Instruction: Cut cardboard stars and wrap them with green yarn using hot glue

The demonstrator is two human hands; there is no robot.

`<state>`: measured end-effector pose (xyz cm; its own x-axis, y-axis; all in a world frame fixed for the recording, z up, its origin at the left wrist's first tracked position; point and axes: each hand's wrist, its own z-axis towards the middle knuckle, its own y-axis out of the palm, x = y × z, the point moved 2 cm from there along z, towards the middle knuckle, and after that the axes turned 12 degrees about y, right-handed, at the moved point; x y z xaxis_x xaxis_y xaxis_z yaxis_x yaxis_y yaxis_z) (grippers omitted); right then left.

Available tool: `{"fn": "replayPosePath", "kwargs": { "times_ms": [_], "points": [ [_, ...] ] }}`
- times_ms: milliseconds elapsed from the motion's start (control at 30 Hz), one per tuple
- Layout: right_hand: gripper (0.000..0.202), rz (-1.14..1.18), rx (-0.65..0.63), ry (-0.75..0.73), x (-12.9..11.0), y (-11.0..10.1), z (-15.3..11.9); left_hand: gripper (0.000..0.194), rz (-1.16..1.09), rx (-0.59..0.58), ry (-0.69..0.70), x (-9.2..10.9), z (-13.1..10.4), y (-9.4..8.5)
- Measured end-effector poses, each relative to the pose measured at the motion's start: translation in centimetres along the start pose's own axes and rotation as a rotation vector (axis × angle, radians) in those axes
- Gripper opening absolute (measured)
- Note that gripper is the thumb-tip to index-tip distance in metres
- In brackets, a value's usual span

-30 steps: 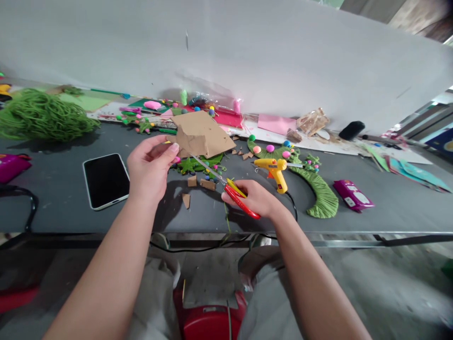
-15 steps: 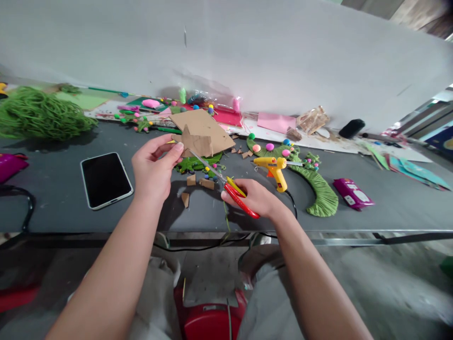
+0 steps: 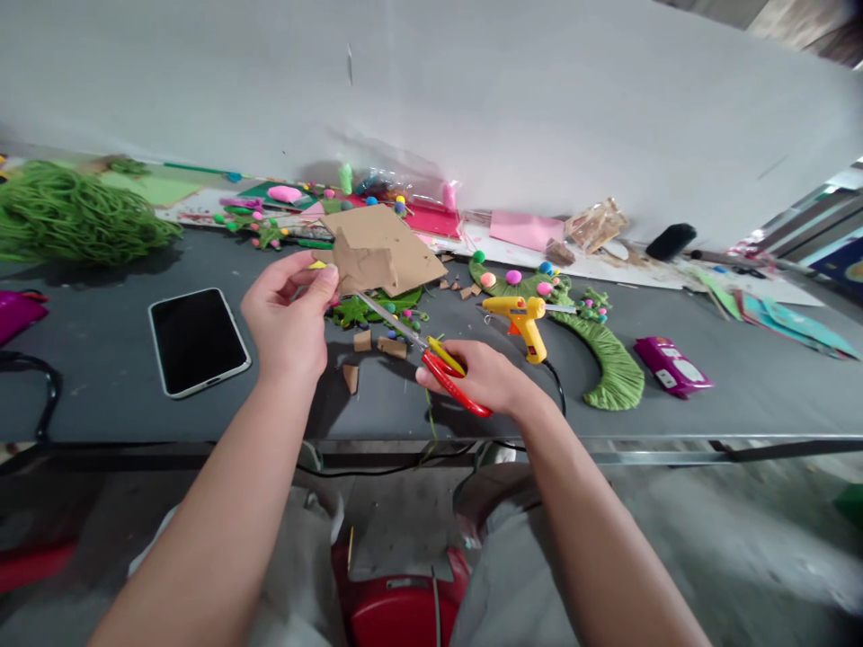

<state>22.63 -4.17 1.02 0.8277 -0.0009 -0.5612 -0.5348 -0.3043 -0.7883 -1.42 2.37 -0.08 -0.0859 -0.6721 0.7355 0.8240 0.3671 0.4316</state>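
Note:
My left hand (image 3: 289,305) pinches a small, irregular piece of cardboard (image 3: 364,263) between thumb and fingers. A bit of yellow (image 3: 317,265) shows at those fingertips; I cannot make out what it is. In my right hand (image 3: 475,373) are scissors (image 3: 441,364) with red and yellow handles, their blades pointing up and left to the lower edge of the cardboard piece. Behind it lies a larger cardboard sheet (image 3: 411,243). Cut cardboard scraps (image 3: 392,348) lie on the table below, near a green leafy piece with small pompoms (image 3: 368,310).
A yellow glue gun (image 3: 519,322) rests beside a green yarn-wrapped ring (image 3: 610,364) with pompoms. To the left are a phone (image 3: 199,343) and a heap of green yarn (image 3: 81,216). A purple packet (image 3: 672,367) lies at right. Coloured paper (image 3: 526,231) lines the wall side of the grey table (image 3: 755,404).
My left hand and the cardboard piece have shifted slightly left, and the piece has turned a little. The scissors have moved slightly left too, still held in my right hand.

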Motion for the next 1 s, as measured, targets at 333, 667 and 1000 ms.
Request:
{"fn": "replayPosePath", "kwargs": {
  "times_ms": [333, 667, 1000],
  "points": [
    [0.057, 0.016, 0.002, 0.004, 0.08, -0.03, 0.00, 0.032, -0.063, 0.008, -0.072, 0.34, -0.57, 0.43],
    [0.052, 0.047, -0.010, 0.035, -0.05, -0.16, -0.05, 0.032, -0.020, -0.030, -0.105, 0.46, -0.74, 0.50],
    [0.053, 0.054, -0.019, 0.043, -0.09, -0.18, -0.04, 0.033, -0.003, -0.055, -0.107, 0.54, -0.81, 0.48]
  ]
}}
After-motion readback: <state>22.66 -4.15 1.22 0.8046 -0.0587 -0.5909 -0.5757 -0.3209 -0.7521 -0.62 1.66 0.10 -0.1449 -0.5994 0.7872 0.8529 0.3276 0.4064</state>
